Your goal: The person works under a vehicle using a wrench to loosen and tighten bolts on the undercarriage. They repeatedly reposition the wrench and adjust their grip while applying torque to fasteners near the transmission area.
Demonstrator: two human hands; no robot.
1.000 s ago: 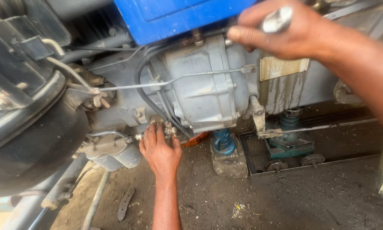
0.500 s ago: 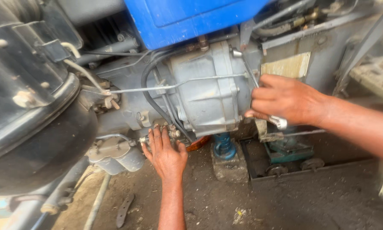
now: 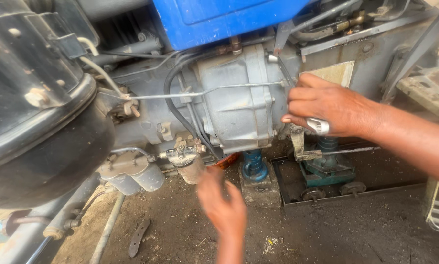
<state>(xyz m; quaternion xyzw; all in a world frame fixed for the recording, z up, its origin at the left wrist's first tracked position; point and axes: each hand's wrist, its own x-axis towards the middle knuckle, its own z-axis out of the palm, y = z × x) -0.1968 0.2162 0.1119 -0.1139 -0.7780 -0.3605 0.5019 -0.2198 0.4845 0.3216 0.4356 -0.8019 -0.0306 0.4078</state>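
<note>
- Right hand (image 3: 327,110): fingers are curling closed around a shiny metal tool (image 3: 318,126), only the tool's end showing below the knuckles; the fingertips are resting against the grey engine housing (image 3: 239,107) just to the hand's left.
- Left hand (image 3: 223,205): it is hanging loosely open and motion-blurred, holding nothing, just below and right of the small fuel filter bowl (image 3: 187,159).
- Thin metal rod (image 3: 204,92): its right end is disappearing behind the right hand.
- Blue panel (image 3: 219,19): it is being cut off by the upper frame edge.
</note>
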